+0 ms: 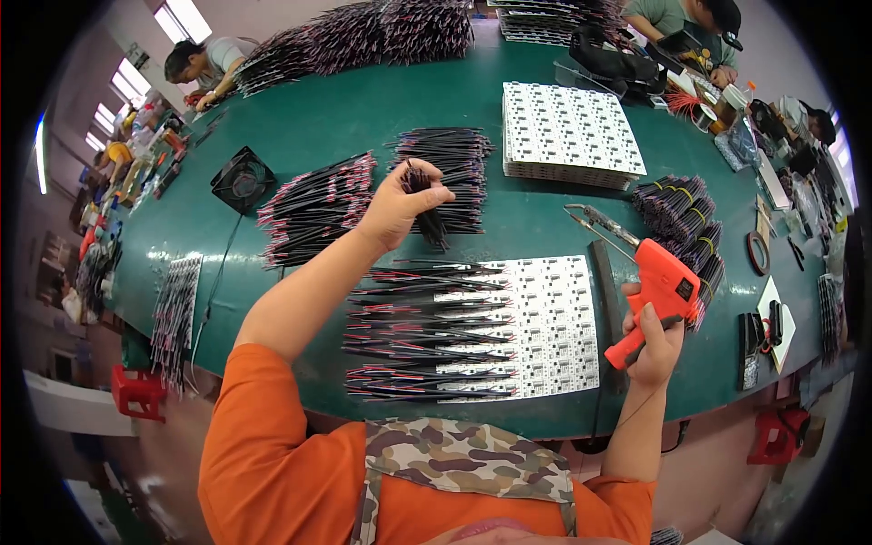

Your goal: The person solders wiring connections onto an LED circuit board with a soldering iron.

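Observation:
My left hand [392, 213] is closed around a small bunch of black wires [435, 229], held above the green table. In my right hand [656, 352] is a red soldering gun [668, 280], its metal tip [581, 214] pointing up and to the left. Between my arms lies a white circuit board panel [559, 327] with rows of small printed boards. Black and red wires [391, 331] lie in rows across its left part, their ends sticking out past its left edge. A dark bar [607, 282] lies along the panel's right side.
Beyond my left hand lie two wire piles [318, 204] [463, 173]. A black fan [243, 180] stands left. A stack of white panels [572, 132] and banded wire bundles [677, 213] are on the right. A wire heap [363, 41] covers the far edge. Other people [213, 68] work around the table.

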A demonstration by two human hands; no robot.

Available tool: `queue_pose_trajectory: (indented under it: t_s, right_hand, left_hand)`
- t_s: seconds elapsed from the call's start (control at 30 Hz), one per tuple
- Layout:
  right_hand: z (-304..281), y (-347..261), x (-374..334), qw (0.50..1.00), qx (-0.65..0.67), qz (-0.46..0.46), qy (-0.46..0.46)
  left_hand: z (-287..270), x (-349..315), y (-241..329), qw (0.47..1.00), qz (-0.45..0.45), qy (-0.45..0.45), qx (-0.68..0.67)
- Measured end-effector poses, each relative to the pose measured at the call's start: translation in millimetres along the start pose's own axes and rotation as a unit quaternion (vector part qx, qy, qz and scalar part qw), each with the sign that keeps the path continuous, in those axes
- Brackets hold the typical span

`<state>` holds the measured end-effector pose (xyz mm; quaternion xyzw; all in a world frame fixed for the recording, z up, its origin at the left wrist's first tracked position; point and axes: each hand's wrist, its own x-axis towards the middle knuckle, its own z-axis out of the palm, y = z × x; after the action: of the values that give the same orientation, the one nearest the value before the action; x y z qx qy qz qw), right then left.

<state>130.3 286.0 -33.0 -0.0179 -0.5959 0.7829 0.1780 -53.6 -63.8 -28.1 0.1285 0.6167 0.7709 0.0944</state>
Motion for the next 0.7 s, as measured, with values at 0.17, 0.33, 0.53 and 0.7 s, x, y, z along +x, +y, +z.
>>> queue_pose_trajectory:
  t_s: [0.17, 0.33, 0.53, 0.7]
  right_hand:
    - [1.5, 0.5, 0.2, 1.000, -0.004, 0.006, -0.003]
    - [0.9, 1.5, 0.5, 1.000, -0.008, 0.002, 0.003]
    - [1.7, -2.4, -1.0, 1.000, -0.011, 0.007, -0.002]
    - [-0.3, -0.9, -2.6, 1.000, -0.010, 0.017, 0.002]
  left_hand:
    - [2.5, -3.3, -1.1, 0.999, 0.007, -0.007, 0.039]
    - [13.6, -7.4, 4.0, 0.995, 0.015, -0.069, 0.068]
    - [8.2, -9.9, -6.8, 0.998, -0.012, -0.055, 0.014]
    - [14.9, -11.4, -9.4, 0.993, -0.012, -0.074, 0.092]
